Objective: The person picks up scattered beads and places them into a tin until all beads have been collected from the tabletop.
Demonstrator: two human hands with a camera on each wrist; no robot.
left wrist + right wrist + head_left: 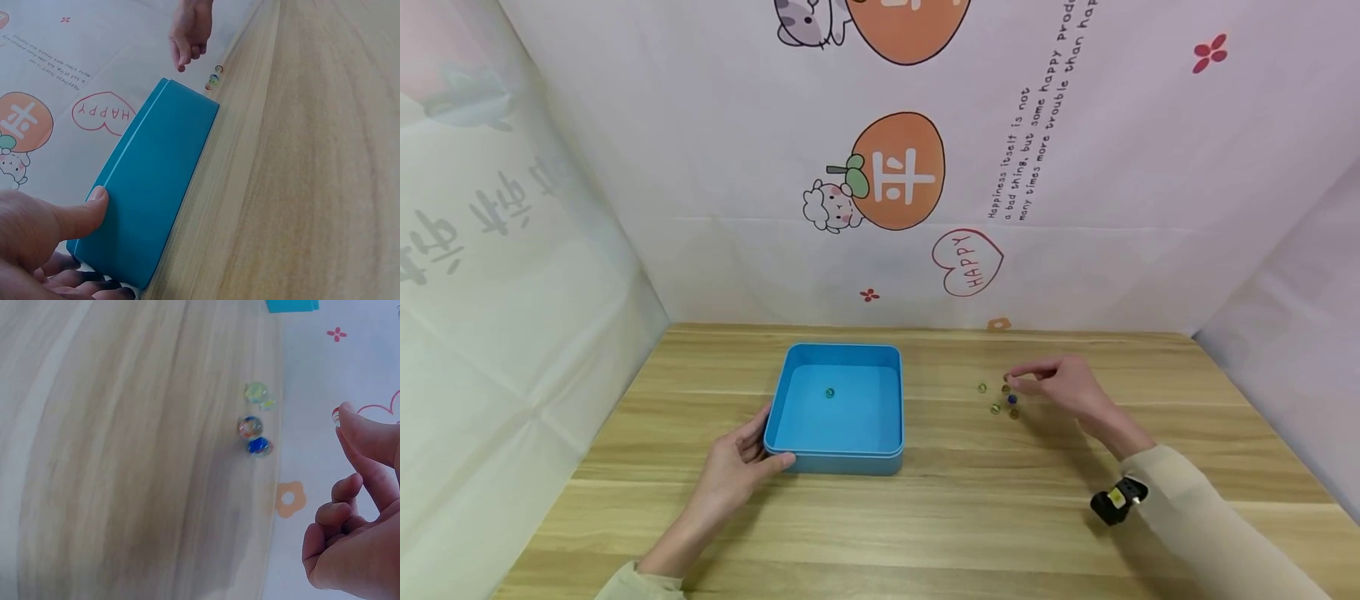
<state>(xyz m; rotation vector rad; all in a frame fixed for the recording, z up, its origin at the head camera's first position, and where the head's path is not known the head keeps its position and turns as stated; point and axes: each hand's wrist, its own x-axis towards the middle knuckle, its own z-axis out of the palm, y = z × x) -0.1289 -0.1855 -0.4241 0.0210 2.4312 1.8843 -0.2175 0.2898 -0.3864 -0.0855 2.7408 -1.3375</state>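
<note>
My left hand (727, 473) grips the near left corner of a square blue box (857, 427), its thumb (87, 215) on the front wall and the other fingers round the side. One greenish glass marble (830, 392) lies inside the box. To the right, my right hand (1071, 389) pinches a clear marble with a reddish streak (335, 417) between thumb and forefinger, above the table. Below and beside those fingertips lie several loose marbles, among them a dark blue one (1012, 400) and a yellow-green one (256, 392).
The wood-grain table (940, 525) ends at a printed cloth backdrop (737, 267) behind, with more cloth at the left and right. A small black device (1111, 505) hangs at the right wrist, by a pale sleeve (1210, 525).
</note>
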